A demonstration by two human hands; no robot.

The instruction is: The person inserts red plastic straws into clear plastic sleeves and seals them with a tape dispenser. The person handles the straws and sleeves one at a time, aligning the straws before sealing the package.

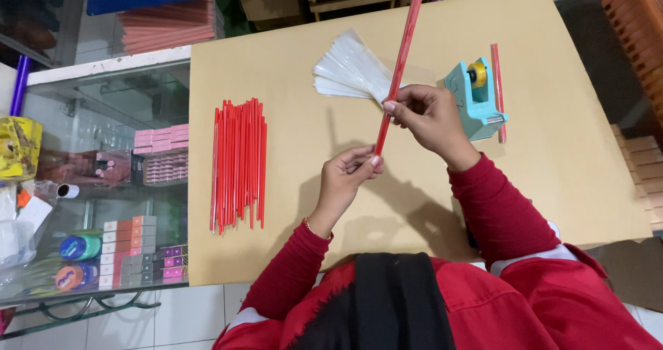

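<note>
Pinching one red stick [399,67] between both hands, our left hand [345,177] grips its bottom end, our right hand [428,115] grips mid-shaft above the tabletop [566,156].

- I see lots of bare tan table [566,156] on the far right side; a hand could slide there
- the blue tape holder [475,98] sits just beside my right hand [431,118]; one red stick [497,91] lies behind it
- the pile of red sticks [238,163] blocks the left side; open table lies between it and my left hand [345,181]
- clear sleeves [349,70] fan out ahead, under the long red stick [399,70] I hold
</note>
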